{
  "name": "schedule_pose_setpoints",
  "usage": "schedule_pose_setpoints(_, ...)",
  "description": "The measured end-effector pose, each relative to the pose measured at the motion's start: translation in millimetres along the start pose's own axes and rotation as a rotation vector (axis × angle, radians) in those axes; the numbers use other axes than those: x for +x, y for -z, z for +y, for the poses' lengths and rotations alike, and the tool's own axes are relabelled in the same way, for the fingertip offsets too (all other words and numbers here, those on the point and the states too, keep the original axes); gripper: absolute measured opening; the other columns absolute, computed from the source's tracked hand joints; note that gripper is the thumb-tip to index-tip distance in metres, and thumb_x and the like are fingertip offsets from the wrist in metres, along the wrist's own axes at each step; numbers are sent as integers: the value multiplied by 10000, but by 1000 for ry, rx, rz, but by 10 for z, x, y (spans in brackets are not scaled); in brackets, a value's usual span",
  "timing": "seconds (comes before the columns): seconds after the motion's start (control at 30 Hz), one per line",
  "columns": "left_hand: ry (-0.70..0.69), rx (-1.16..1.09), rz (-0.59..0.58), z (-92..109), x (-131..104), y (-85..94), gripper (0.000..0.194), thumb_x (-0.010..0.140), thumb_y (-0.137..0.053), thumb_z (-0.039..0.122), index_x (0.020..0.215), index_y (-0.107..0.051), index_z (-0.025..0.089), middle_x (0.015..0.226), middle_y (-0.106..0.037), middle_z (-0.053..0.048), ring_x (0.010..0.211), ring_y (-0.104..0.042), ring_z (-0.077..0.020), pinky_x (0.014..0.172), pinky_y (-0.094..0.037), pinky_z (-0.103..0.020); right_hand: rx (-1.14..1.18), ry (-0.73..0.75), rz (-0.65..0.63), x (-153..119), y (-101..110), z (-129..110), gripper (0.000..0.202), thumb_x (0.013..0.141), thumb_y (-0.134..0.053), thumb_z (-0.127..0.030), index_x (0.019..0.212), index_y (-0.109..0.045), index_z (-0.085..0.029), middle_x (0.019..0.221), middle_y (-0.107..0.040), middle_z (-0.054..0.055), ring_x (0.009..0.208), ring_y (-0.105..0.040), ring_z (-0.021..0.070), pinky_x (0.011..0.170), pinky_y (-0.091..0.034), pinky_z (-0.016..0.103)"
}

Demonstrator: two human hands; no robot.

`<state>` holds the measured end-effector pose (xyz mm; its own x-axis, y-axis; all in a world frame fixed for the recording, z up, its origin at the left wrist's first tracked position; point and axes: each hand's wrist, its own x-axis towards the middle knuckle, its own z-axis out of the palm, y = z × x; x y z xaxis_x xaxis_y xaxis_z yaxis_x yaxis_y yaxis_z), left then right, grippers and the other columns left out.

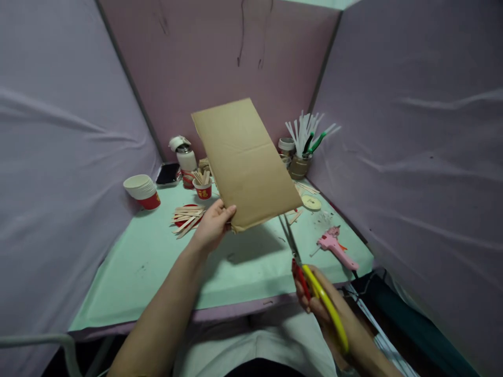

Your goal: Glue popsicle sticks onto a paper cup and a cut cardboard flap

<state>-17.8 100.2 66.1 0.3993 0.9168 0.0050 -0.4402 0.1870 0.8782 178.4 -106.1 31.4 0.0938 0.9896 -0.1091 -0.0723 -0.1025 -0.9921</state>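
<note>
You are at a table (157, 280) covered in pale green cloth, boxed in by a mauve back panel (196, 57) and greyish-purple fabric at either side. Stacked paper cups (142, 191) lean at the table's left. Toward the back, a red cup (203, 189) holds wooden sticks, with more sticks (187, 219) fanned over a red disc nearer you. At the right, white strips (304, 131) and green-handled pliers (317, 142) stand in a container (298, 167), and a pink glue gun (337, 248) lies on its side.

The cardboard sheet (247, 162) is in the air above the middle of the table, its broad face toward you. Its long axis runs from the far left down to the near right, the far end raised.

Your left hand (214, 225) reaches up from below, pinching the sheet's near-left corner, thumb on the face. Your right hand (320, 303) is lower and to the right, fingers wrapped around the red and yellow handles of the scissors (294, 248). Their blades, slightly parted, point up and away to the left, tips close to the sheet's near edge; you cannot tell if they touch.
</note>
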Motion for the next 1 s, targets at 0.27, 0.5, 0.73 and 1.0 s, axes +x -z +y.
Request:
schedule_pose_setpoints(0.27, -167, -112, -33, 138, 131, 55, 479, 702, -788, 251, 1125, -582, 160, 1175, -693, -109, 1188, -590, -264, 1036, -454, -417, -139, -38, -70, 280, -348, 93, 354, 783, -640, -339, 1085, -483, -240, 844, -470, -17, 693, -431, 135, 621, -376, 255)
schedule_pose_setpoints(0.5, -108, -131, -64, 76, 68, 116, 545, 706, -787, 258, 1192, -554, 178, 1179, -692, -100, 1196, -587, -262, 1037, -456, -422, -83, 22, -22, 509, -541, 143, 369, 720, -679, -363, 1019, -499, -241, 834, -470, -26, 627, -402, 114, 558, -350, 236)
schedule_pose_setpoints(0.73, -82, -158, -91, 43, 1, 167, 459, 727, -774, 255, 1132, -582, 154, 1160, -697, -106, 1158, -609, -264, 1007, -479, -420, -116, 33, -10, 599, -591, 137, 416, 712, -690, -389, 1049, -503, -232, 834, -480, -19, 641, -413, 124, 566, -358, 244)
schedule_pose_setpoints(1.0, -75, -159, -78, 72, -36, 213, 435, 726, -769, 243, 1109, -580, 157, 1183, -684, -108, 1176, -595, -266, 1017, -472, -425, -160, 31, -31, 579, -616, 138, 420, 737, -664, -331, 1098, -475, -234, 872, -468, -12, 667, -415, 124, 582, -356, 247)
